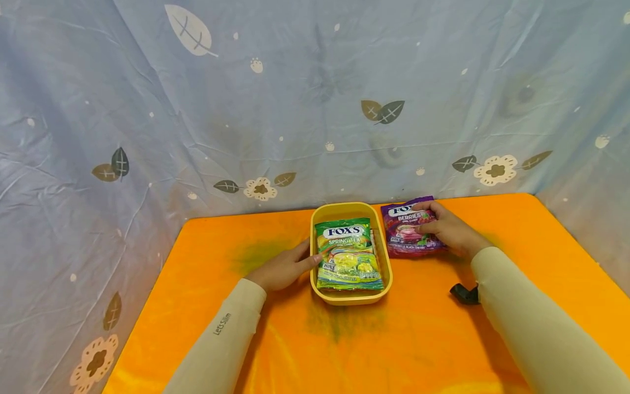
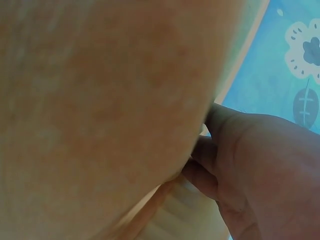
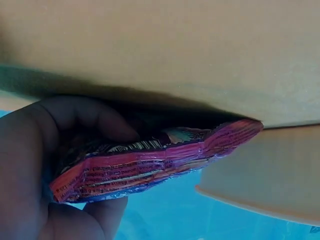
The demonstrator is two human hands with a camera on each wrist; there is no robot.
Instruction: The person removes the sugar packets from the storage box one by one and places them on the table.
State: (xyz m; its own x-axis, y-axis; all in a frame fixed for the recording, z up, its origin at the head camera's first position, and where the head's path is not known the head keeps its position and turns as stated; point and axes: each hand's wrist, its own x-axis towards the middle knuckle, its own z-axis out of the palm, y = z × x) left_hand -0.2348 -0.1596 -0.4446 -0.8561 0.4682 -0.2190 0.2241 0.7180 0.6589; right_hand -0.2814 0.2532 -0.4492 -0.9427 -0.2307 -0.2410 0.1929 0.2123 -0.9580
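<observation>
A yellow plastic tub stands near the middle of the table, with a green Fox's Spring Tea candy bag lying face up inside. At the tub's left side, my left hand grips the wall, thumb over the rim and fingers outside. My right hand holds a purple Fox's Berries candy bag by its right part, just right of the tub. In the right wrist view the fingers and thumb lie on opposite faces of this purple bag. The left wrist view shows the left hand, its fingertips partly hidden.
An orange cloth covers the table. Blue-grey patterned curtain hangs behind and along both sides. A small black object shows beside the right wrist. Another packet's edge peeks out beneath the green bag.
</observation>
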